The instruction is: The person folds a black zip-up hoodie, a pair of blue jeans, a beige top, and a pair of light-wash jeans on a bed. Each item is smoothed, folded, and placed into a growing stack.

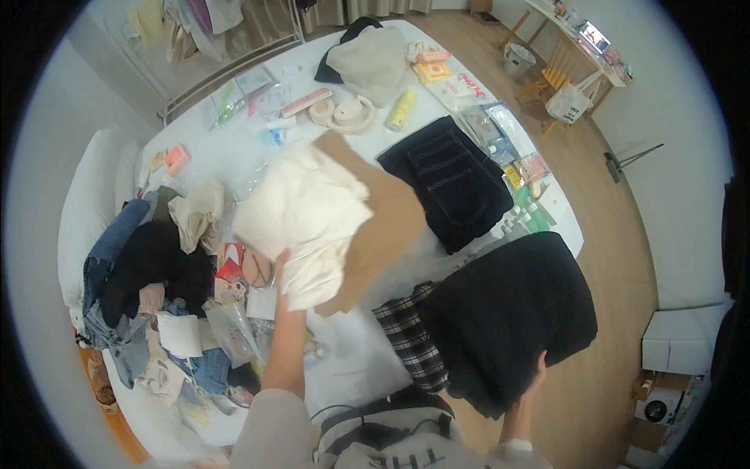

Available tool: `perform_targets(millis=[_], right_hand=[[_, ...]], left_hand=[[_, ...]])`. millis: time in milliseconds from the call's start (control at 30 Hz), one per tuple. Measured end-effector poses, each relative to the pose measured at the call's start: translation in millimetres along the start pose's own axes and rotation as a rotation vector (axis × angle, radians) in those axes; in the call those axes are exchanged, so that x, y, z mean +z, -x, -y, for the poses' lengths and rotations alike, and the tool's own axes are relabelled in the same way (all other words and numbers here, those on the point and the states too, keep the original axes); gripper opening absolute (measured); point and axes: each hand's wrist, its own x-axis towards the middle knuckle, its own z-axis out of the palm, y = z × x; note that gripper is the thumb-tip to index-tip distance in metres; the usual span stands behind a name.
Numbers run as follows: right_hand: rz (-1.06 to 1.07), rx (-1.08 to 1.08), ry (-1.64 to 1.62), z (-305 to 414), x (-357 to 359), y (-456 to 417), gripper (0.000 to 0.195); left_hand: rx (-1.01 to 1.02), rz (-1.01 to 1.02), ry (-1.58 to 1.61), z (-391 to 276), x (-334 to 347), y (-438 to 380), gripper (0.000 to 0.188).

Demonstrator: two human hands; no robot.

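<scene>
My left hand [283,267] holds a folded cream-white garment [304,205] by its near left edge; most of its fingers are hidden beneath the cloth. A tan folded garment [387,228] shows under and to the right of the white one. Over at the right, my right hand [534,372] grips a bulky folded black garment [510,311] from below at its near edge. A black-and-white plaid cloth [410,340] lies partly under the black one. Beyond it, folded dark denim jeans [448,182] rest on the bed.
The white bed [351,352] carries a clothes heap [152,264] on the left. Headphones [351,114], a yellow canister [401,110] and a grey garment [369,61] sit at the far side. Packets and green bottles [533,217] line the right edge. A chair [559,76] stands by a desk.
</scene>
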Motion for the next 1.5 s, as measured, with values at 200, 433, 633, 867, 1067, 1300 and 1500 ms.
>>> perform_targets(millis=[200,433,633,867,1067,1300,1500], right_hand=[[-0.047,0.192,-0.042,-47.2,49.8,-38.4,0.052],[0.182,0.490,-0.091,-184.8,137.8,-112.1,0.052],[-0.016,0.620,-0.005,-288.9,101.4,-144.9,0.058],[-0.385,-0.390,1.251,-248.8,130.5,-103.4,0.072],[0.139,-0.536,0.745,-200.4,151.3,-119.3,0.031],[0.318,0.383,0.460,-161.3,149.4,-152.0,0.055],[-0.077,-0.423,1.154,-147.9,162.1,-203.2,0.034]], left_hand=[[0.282,-0.218,-0.115,-72.6,54.4,99.7,0.051],[0.497,-0.316,-0.157,-99.7,73.2,201.9,0.053],[0.516,-0.294,-0.123,-99.1,75.0,217.5,0.054],[0.322,-0.024,0.091,-71.5,73.8,163.9,0.055],[-0.206,0.328,0.458,-30.1,59.3,72.5,0.057],[0.000,-0.626,-0.192,3.9,-74.1,44.0,0.055],[-0.164,-0.830,-0.590,6.4,-20.7,46.2,0.053]])
